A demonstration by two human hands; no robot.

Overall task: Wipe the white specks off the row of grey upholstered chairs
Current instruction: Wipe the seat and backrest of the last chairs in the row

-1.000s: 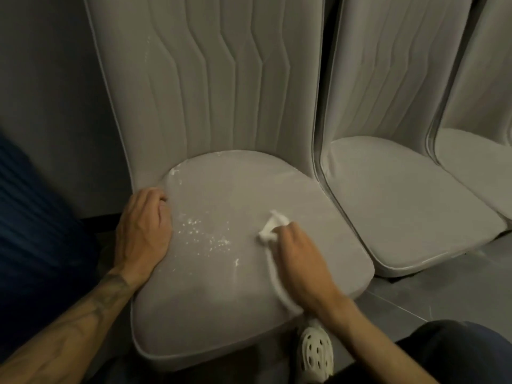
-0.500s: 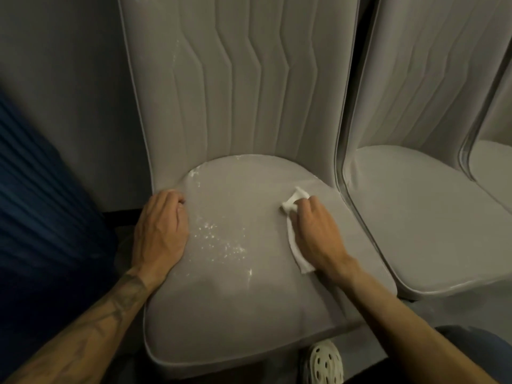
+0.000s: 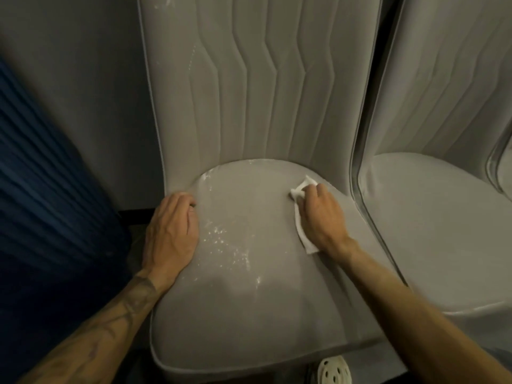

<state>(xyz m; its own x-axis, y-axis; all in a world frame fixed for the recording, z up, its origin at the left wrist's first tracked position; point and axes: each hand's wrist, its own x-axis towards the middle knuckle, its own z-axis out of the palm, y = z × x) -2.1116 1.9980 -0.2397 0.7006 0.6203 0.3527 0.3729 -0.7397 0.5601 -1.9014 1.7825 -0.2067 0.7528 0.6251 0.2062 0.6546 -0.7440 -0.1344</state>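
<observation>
A grey upholstered chair fills the middle, its seat (image 3: 249, 314) facing me. White specks (image 3: 227, 245) are scattered over the left-centre of the seat, with a few more at the back left corner (image 3: 206, 177) and on the backrest (image 3: 191, 62). My right hand (image 3: 322, 217) presses a white cloth (image 3: 300, 209) flat on the back right part of the seat, to the right of the specks. My left hand (image 3: 173, 234) lies flat on the seat's left edge, fingers curled over it, holding nothing.
A second grey chair (image 3: 432, 231) stands close on the right, with the edge of a third (image 3: 504, 173) beyond it. A dark blue pleated fabric (image 3: 47, 203) hangs at the left. A grey wall (image 3: 83, 79) is behind. A white perforated shoe (image 3: 333, 371) shows below the seat.
My right hand has slid the cloth from the seat's middle toward the back right corner. The view has shifted right and closer. My left hand stays on the seat's left edge.
</observation>
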